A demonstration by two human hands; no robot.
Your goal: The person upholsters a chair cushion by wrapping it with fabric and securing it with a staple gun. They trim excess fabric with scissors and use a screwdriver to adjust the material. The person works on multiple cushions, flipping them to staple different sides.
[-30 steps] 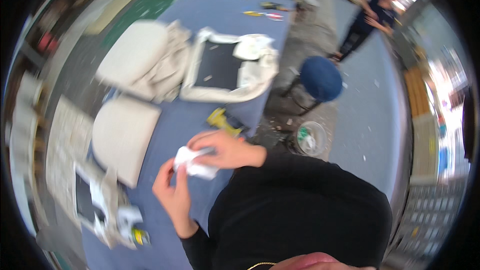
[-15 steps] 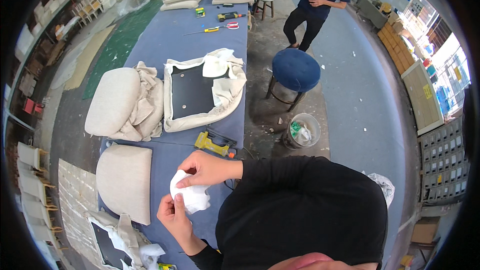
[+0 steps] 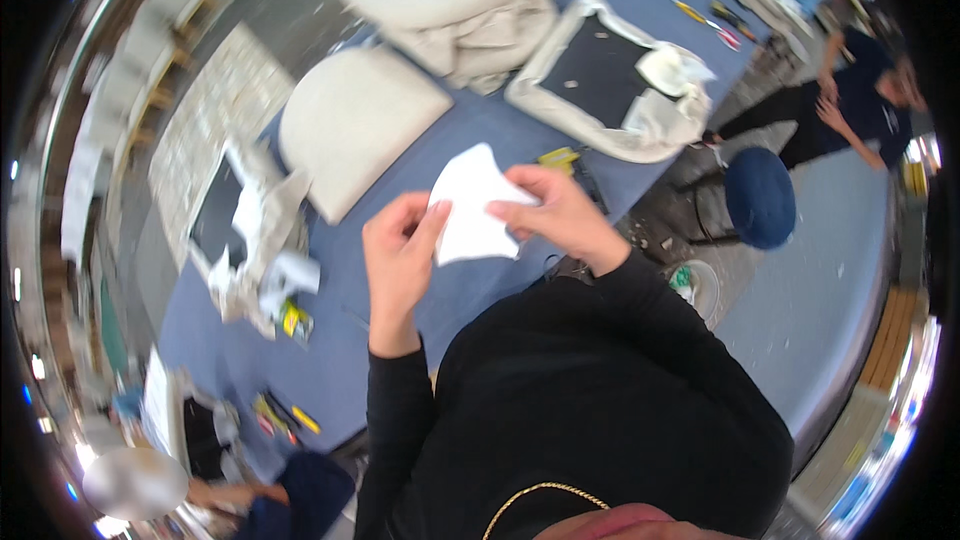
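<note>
I have the white piece of fabric (image 3: 472, 205) pinched from both sides, up in the air in front of my chest and above the near edge of the counter (image 3: 520, 130). My right hand (image 3: 562, 212) is closed on its right edge, thumb on top and fingers curled beneath, so the sheet stays spread flat towards me. My left hand (image 3: 400, 250) closes thumb and forefinger on the lower left edge, which keeps that side taut and lets me look over the surface.

Beneath the fabric, the blue counter carries a beige seat cushion (image 3: 355, 125) just beyond my left hand, lying flat with its padded face up. Further towards the far edge sits a seat frame (image 3: 610, 75) turned underside up, black panel showing, with loose cloth folded round its rim. A yellow tool (image 3: 560, 156) lies just beyond my right hand. Off the right edge stands a blue stool (image 3: 760, 198).
</note>
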